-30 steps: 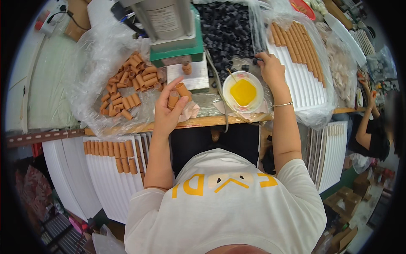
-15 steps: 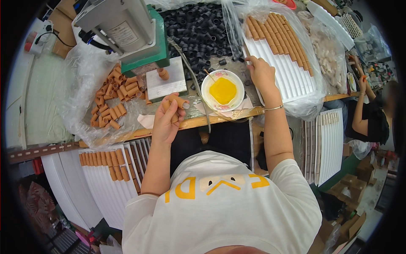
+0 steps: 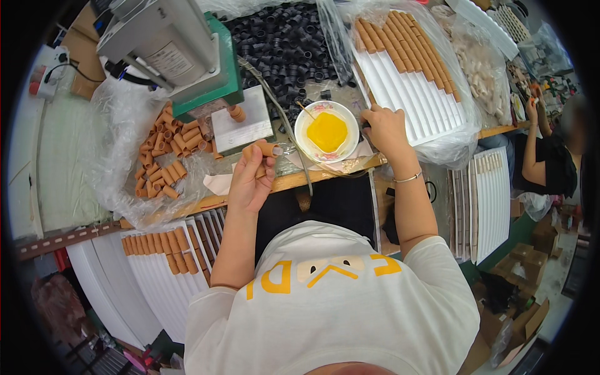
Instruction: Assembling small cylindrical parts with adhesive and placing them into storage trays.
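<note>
Brown tube (image 3: 267,149) | clamped in left fingers (image 3: 250,164), end protruding | right fingers (image 3: 379,116): cannot tell

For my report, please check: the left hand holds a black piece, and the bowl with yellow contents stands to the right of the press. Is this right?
Not quite: in the head view, the left hand holds a brown tubular piece. The bowl does stand right of the press.

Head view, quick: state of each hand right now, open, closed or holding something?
Left hand: closed, holding at least one brown tube.
Right hand: fingers partly curled, near the white ribbed tray; whether it holds anything cannot be told.
</note>
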{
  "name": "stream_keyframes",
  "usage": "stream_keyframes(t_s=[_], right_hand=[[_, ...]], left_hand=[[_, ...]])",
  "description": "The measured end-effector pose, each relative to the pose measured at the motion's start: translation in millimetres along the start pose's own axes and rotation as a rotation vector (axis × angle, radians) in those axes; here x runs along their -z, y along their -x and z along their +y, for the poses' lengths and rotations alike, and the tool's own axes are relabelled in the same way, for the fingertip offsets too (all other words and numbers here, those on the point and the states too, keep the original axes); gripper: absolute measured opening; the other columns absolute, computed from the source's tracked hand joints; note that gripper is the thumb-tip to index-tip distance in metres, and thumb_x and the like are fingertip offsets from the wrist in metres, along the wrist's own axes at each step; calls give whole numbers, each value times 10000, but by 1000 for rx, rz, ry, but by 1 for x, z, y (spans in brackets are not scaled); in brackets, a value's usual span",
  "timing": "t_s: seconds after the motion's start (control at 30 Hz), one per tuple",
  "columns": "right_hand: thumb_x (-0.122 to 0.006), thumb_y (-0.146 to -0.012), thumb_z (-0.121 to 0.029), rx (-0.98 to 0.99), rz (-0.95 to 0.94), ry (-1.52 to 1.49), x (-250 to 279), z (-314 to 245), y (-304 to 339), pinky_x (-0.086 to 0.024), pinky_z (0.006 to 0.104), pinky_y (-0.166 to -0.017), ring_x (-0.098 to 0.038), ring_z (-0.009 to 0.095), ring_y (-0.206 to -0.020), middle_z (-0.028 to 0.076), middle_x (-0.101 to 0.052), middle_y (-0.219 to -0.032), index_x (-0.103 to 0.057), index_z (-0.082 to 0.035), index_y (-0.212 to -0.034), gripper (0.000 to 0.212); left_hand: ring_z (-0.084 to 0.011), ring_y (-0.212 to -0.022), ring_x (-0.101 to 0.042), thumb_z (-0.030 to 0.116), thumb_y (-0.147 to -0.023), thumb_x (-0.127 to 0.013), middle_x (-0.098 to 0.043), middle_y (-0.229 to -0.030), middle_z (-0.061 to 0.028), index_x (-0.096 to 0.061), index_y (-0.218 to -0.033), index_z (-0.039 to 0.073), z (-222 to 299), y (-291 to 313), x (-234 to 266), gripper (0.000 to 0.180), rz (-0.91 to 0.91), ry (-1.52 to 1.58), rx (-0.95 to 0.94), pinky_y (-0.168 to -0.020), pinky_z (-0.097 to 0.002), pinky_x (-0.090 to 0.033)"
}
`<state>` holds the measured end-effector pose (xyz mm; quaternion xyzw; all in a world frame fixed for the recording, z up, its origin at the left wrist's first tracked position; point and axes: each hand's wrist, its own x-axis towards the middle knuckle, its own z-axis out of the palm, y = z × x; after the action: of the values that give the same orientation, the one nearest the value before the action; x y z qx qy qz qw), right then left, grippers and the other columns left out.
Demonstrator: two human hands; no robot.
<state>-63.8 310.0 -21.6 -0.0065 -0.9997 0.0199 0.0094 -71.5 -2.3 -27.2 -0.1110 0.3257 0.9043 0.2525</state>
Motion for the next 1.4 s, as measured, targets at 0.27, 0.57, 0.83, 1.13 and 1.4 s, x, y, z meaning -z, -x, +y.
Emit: stream_keyframes(t_s=[0.27,0.57,0.83,1.13,1.4], right_hand=[[-633,-870,-119,-138,256,-296,25,-6,27,-479,372,-642,-642,281,-743,101,-643,-832,-621,-70,-1022,160],[-727,-773,-152,180,486,-560,3,-64,21,-396,393,-772,-605,217,-838,41,-670,-892,-665,-101,-818,92],[-736,-701,-110,241,452,-381,6,-76,17,-386,432,-859,-566,284,-1015,63,-638,-1049,-691,-133,-803,113],[-663,-878,-64,123,482,-957,19,-84,26,-417,336,-946,-580,248,-1057,143,-613,-1091,-611,3,-906,90],[-674,-862,-54,131,553,-984,21,-99,28,-416,342,-938,-575,236,-1027,140,-613,-1070,-607,-1,-871,86]], left_hand=[[-104,-816,-629,238,-978,-560,-637,-1020,-68,-595,-1144,38,-8,1,8,262,-61,92,47,-652,-185,-544],[-114,-850,-663,168,-952,-606,-658,-1015,-46,-598,-1147,52,-8,3,2,227,-19,107,51,-633,-163,-542],[-116,-832,-649,175,-953,-603,-661,-1010,-51,-615,-1127,58,20,23,30,210,-11,222,-157,-664,-186,-549],[-106,-789,-618,183,-937,-629,-634,-1003,-73,-585,-1113,44,184,-7,101,229,-6,497,-339,-625,-194,-537],[-130,-723,-623,150,-950,-601,-616,-1024,-130,-536,-1151,-21,249,-84,117,272,12,686,-356,-619,-212,-548]])
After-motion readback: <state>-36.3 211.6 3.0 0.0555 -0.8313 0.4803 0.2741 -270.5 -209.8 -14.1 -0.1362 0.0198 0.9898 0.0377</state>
